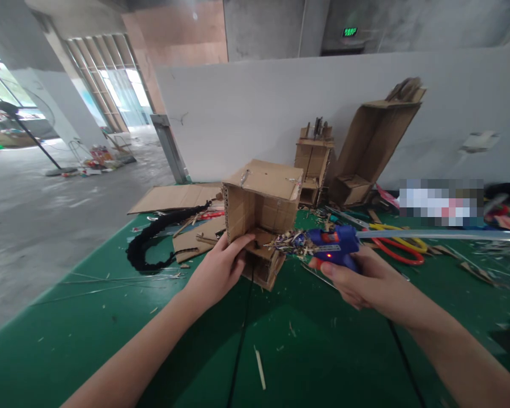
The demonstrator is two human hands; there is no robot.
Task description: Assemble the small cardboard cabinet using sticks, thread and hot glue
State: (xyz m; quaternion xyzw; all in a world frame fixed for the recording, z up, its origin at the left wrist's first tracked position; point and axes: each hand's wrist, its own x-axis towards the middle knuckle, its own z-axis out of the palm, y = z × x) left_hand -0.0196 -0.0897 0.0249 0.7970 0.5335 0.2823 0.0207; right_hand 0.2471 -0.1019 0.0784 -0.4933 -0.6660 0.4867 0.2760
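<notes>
Two hands are seen over the green bench (89, 340). A small cardboard house (259, 218), standing on the bench, is gripped at its lower front corner by the left hand (219, 272), fingers curled onto the card. A blue glue gun (334, 246) is clasped in the right hand (365, 280), its nozzle held at the house's open front. Scissors (397, 246) lie just behind.

Grey concrete floor (38, 209), bright windows (119, 90)
</notes>
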